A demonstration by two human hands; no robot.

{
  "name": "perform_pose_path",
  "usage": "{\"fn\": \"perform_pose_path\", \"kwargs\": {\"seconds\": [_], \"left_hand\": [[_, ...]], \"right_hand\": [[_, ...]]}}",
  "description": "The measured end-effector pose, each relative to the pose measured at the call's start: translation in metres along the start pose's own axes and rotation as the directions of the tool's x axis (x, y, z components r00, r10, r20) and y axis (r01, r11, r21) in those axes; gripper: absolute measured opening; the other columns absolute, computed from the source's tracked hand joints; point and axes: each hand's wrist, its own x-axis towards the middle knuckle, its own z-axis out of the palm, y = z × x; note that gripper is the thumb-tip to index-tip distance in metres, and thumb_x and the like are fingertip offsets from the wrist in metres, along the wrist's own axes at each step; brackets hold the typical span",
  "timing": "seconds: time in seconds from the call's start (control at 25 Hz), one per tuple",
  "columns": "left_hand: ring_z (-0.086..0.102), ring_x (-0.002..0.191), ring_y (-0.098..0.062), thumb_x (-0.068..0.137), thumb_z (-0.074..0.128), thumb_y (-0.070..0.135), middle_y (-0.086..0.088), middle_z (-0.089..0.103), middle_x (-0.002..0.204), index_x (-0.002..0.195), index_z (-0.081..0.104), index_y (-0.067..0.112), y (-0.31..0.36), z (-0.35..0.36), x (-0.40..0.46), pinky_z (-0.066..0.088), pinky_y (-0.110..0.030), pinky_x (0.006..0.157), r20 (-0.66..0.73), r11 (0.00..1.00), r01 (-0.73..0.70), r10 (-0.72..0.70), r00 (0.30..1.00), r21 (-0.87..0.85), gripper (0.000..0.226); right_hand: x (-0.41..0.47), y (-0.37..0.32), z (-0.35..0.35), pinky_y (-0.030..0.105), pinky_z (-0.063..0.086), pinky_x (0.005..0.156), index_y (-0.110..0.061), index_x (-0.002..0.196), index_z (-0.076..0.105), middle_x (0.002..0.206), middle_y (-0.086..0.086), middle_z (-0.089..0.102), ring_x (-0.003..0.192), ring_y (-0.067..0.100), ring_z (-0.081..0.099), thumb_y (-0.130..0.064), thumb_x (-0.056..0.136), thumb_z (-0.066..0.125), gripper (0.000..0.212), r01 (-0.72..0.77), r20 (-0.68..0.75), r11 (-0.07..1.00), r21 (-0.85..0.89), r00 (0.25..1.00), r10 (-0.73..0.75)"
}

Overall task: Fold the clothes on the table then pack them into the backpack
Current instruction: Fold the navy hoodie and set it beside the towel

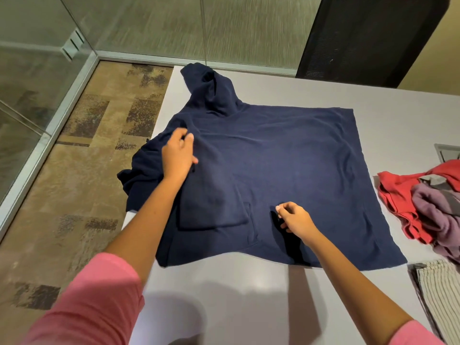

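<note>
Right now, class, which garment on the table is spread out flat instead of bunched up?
The navy hoodie, under both hands. The red garment and purple garment lie crumpled together at the right.
</note>
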Motion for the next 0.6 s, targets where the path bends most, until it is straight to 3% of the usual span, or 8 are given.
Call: {"fn": "perform_pose_path", "kwargs": {"seconds": [0.08, 0.16, 0.24, 0.4, 0.52, 0.6], "left_hand": [[0.065, 0.077, -0.017, 0.097, 0.046, 0.023, 0.002, 0.066, 0.076, 0.123, 0.049, 0.023, 0.001, 0.001, 0.015, 0.050, -0.033, 0.074, 0.026, 0.997, -0.025, 0.027, 0.999, -0.073, 0.026], [0.059, 0.089, -0.014, 0.096, 0.050, 0.019, 0.003, 0.064, 0.097, 0.143, 0.033, 0.023, -0.013, -0.001, 0.015, 0.045, -0.028, 0.083, 0.116, 0.998, -0.007, -0.001, 0.993, 0.069, 0.051], [0.055, 0.097, -0.020, 0.093, 0.054, 0.017, -0.004, 0.059, 0.105, 0.145, 0.032, 0.015, -0.043, -0.006, 0.001, 0.039, -0.029, 0.087, 0.164, 0.967, 0.046, -0.089, 0.982, 0.249, 0.056], [0.057, 0.101, -0.035, 0.095, 0.052, 0.025, -0.013, 0.063, 0.103, 0.105, 0.060, 0.008, -0.101, -0.030, -0.056, 0.043, -0.037, 0.081, 0.102, 0.865, 0.247, -0.320, 0.942, 0.436, 0.022], [0.060, 0.084, -0.031, 0.098, 0.046, 0.039, -0.005, 0.068, 0.080, 0.074, 0.062, 0.012, -0.121, -0.050, -0.103, 0.044, -0.037, 0.076, 0.109, 0.832, 0.319, -0.407, 0.907, 0.454, 0.039], [0.056, 0.067, -0.025, 0.094, 0.051, 0.046, -0.003, 0.059, 0.062, 0.062, 0.052, 0.011, -0.124, -0.054, -0.127, 0.042, -0.034, 0.068, 0.201, 0.842, 0.313, -0.432, 0.879, 0.439, 0.048]], "right_hand": [[0.000, 0.007, -0.008, 0.026, 0.049, 0.062, -0.016, 0.102, 0.060, 0.097, 0.003, 0.064, 0.070, 0.016, 0.064, -0.034, 0.096, 0.051, 0.021, 0.005, -0.010, 1.000, -0.016, 1.000, -0.005], [-0.003, 0.015, -0.013, 0.030, 0.052, 0.068, -0.017, 0.099, 0.060, 0.095, 0.003, 0.065, 0.074, 0.018, 0.065, -0.030, 0.096, 0.052, 0.016, 0.023, -0.016, 0.999, -0.049, 1.000, -0.024], [-0.006, 0.026, -0.015, 0.035, 0.052, 0.076, -0.017, 0.097, 0.061, 0.094, 0.004, 0.067, 0.081, 0.023, 0.065, -0.026, 0.096, 0.053, 0.012, 0.044, -0.020, 0.994, -0.104, 0.999, -0.046], [-0.021, 0.041, -0.018, 0.028, 0.044, 0.073, -0.014, 0.095, 0.064, 0.092, 0.003, 0.068, 0.088, 0.022, 0.062, -0.025, 0.093, 0.059, 0.012, 0.049, -0.013, 0.988, -0.146, 0.999, -0.052], [-0.031, 0.038, -0.003, 0.027, 0.046, 0.072, -0.012, 0.094, 0.066, 0.089, 0.003, 0.069, 0.087, 0.022, 0.063, -0.028, 0.091, 0.064, 0.017, 0.065, 0.055, 0.990, -0.129, 0.997, -0.058], [-0.033, 0.026, 0.016, 0.026, 0.045, 0.076, -0.012, 0.103, 0.064, 0.092, 0.002, 0.068, 0.091, 0.021, 0.062, -0.032, 0.088, 0.067, 0.025, 0.084, 0.097, 0.989, -0.118, 0.993, -0.073]]}}
